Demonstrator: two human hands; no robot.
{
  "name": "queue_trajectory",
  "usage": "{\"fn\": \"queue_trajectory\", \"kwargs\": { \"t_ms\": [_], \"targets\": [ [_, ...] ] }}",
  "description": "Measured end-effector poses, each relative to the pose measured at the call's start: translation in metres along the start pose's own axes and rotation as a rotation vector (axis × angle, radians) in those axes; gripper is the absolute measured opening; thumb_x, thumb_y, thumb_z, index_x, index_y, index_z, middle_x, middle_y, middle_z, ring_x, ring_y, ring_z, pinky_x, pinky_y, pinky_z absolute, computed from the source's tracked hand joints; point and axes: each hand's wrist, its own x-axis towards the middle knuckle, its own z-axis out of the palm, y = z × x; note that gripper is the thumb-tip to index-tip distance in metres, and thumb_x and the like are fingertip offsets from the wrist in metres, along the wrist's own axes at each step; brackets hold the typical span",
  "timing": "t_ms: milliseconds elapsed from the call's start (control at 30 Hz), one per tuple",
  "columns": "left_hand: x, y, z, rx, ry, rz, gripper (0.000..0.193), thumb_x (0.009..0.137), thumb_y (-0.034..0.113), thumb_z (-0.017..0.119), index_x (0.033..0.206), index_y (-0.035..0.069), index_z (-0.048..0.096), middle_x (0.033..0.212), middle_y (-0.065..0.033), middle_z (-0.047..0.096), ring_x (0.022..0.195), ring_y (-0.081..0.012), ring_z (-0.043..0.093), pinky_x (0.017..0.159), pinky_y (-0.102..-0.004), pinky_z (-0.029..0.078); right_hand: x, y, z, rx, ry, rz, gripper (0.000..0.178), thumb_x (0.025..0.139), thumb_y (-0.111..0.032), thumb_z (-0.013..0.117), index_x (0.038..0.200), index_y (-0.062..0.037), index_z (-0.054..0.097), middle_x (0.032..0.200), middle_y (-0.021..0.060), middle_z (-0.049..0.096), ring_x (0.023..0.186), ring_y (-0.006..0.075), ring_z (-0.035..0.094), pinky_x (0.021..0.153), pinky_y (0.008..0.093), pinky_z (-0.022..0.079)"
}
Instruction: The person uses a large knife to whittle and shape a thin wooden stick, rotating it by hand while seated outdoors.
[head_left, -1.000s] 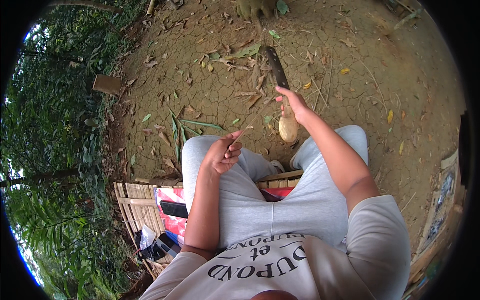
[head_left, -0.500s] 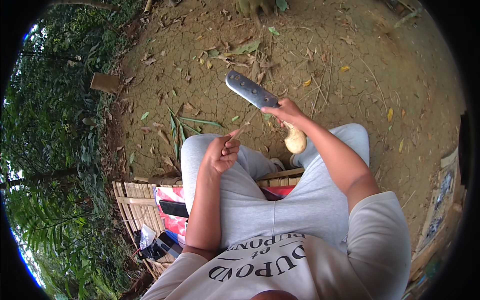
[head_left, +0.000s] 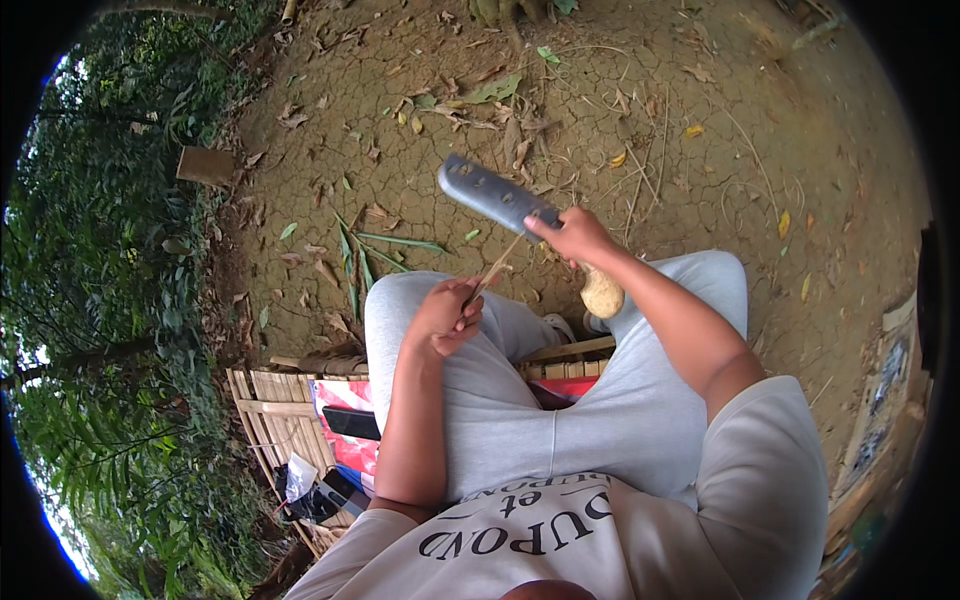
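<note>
In my right hand (head_left: 578, 238) is a cleaver-like knife (head_left: 490, 195), gripped where the handle meets the blade. Its wide steel blade has a row of holes and points to the far left; the pale, rounded handle end (head_left: 601, 293) sticks out below my palm. My left hand (head_left: 446, 316), closed above my left knee, holds a thin wooden stick (head_left: 492, 275) that slants up toward the blade's lower edge. A pale, curled sliver hangs by the stick. The stick's far end meets the blade near my right thumb; whether it touches, I cannot tell.
I sit on a bamboo bench (head_left: 275, 388) with a dark phone (head_left: 352, 423) on a red and white sheet at my left. Cracked earth, dry leaves and green blades (head_left: 352, 262) lie ahead. A brown block (head_left: 206, 165) stands near dense bushes at far left.
The knife has shifted slightly left and down, its blade tilting flatter. The handle end has swung a little right. My left hand has moved slightly, and a curled sliver now shows by the stick.
</note>
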Motion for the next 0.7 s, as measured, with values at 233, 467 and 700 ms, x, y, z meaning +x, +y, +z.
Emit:
{"fn": "queue_trajectory", "kwargs": {
  "t_ms": [233,467,700],
  "targets": [
    [0.002,0.0,-0.002,-0.09,-0.005,-0.019,0.033,0.102,0.013,0.038,0.127,-0.003,0.053,0.062,0.0041,0.037,0.044,-0.0035,0.028,0.033,-0.0172,0.023,0.027,0.019,-0.014,0.09,0.078,0.107,0.068,0.088,-0.064,0.056,0.069,0.0006,0.064,0.05,0.0067,0.058,0.042,0.0164,0.061,0.043,0.0314,0.051],
    [0.005,0.002,-0.009,-0.228,-0.031,-0.062,0.036,0.1,0.008,0.033,0.132,0.0,0.048,0.062,0.0062,0.037,0.043,-0.0017,0.028,0.032,-0.0155,0.022,0.003,-0.001,0.004,0.077,-0.027,0.053,0.068,0.088,-0.064,0.057,0.07,0.0013,0.063,0.052,0.0072,0.059,0.041,0.0154,0.058,0.04,0.0309,0.048],
    [0.007,0.003,-0.005,-0.221,-0.042,-0.039,0.041,0.098,0.007,0.031,0.138,0.01,0.041,0.06,0.0077,0.037,0.041,-0.0012,0.026,0.032,-0.0153,0.021,-0.01,-0.013,0.014,0.11,-0.056,0.064,0.069,0.091,-0.063,0.052,0.066,0.0014,0.059,0.052,0.0078,0.058,0.041,0.0176,0.059,0.041,0.0334,0.049]
  ]
}}
